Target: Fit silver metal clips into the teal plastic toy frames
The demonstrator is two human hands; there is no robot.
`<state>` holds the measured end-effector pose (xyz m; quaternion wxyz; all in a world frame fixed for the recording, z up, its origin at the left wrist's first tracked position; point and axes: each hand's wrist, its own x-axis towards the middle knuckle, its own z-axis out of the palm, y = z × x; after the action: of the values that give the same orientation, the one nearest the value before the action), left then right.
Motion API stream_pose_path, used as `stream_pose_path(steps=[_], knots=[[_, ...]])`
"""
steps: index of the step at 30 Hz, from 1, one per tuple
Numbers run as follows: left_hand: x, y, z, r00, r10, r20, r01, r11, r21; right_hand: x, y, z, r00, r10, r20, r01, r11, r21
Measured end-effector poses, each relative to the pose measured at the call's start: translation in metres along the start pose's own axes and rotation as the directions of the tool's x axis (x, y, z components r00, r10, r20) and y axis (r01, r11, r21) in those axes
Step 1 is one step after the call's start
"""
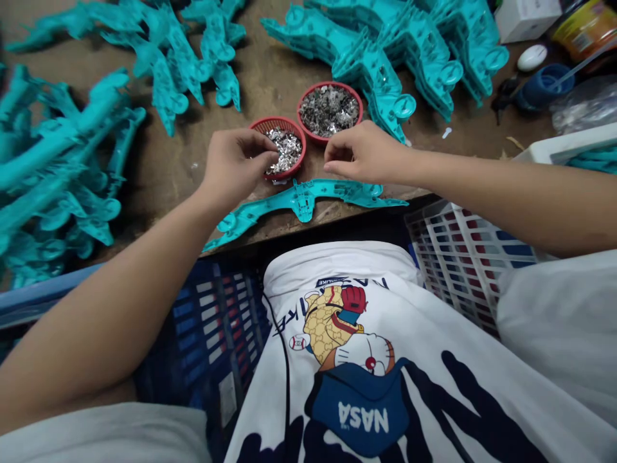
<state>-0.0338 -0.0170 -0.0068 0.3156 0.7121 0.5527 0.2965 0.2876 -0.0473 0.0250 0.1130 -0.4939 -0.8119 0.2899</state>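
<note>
My left hand (237,157) has its fingertips at the left red basket (302,154), over the shiny small metal clips (288,149) in it. Thumb and fingers are drawn together, and what they hold, if anything, is hidden. Just below the right red basket (359,101), which holds duller small metal pieces (330,110), is my right hand (367,153). Its fingers are curled in to the thumb, with nothing I can make out between them. A curved turquoise plastic part (304,198) lies below both hands along the table's front edge.
Turquoise parts lie heaped at the left (58,173) and in stacks at the back (385,51). A blue cup (544,87) and a white box (527,18) stand at the right. Below the table edge are a blue crate (216,315) and a white crate (463,251).
</note>
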Motion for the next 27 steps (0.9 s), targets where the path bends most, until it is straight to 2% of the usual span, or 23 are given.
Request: stream_pose_path(steps=[4,8,13,18,22,25,27], knots=[[-0.006,0.011,0.004,1.0,-0.012,-0.015,0.009,0.988,-0.154,-0.001,-0.001,0.004,0.998,-0.054,-0.013,0.055,0.997,0.062],[-0.021,0.033,0.013,0.998,-0.041,0.043,0.052,0.957,-0.284,-0.003,-0.012,0.007,0.993,-0.097,-0.067,0.108,0.977,0.187],[-0.043,0.053,0.028,0.99,-0.053,0.127,0.101,0.91,-0.401,-0.011,-0.034,0.002,0.992,-0.093,-0.088,0.119,0.925,0.36],[-0.05,0.047,0.04,0.977,-0.063,0.203,0.154,0.867,-0.475,-0.009,-0.028,0.007,0.986,-0.133,-0.098,0.157,0.934,0.32],[-0.046,0.033,0.051,0.968,0.009,0.25,0.141,0.804,-0.577,-0.004,-0.012,0.014,0.966,-0.233,-0.113,0.254,0.937,0.239],[-0.044,0.035,0.055,0.969,0.1,0.227,0.022,0.878,-0.479,-0.018,-0.013,0.014,0.963,-0.229,-0.144,0.254,0.949,0.189],[-0.037,0.039,0.051,0.941,0.198,0.274,-0.134,0.962,-0.236,-0.031,-0.012,0.012,0.966,-0.202,-0.159,0.221,0.969,0.112]])
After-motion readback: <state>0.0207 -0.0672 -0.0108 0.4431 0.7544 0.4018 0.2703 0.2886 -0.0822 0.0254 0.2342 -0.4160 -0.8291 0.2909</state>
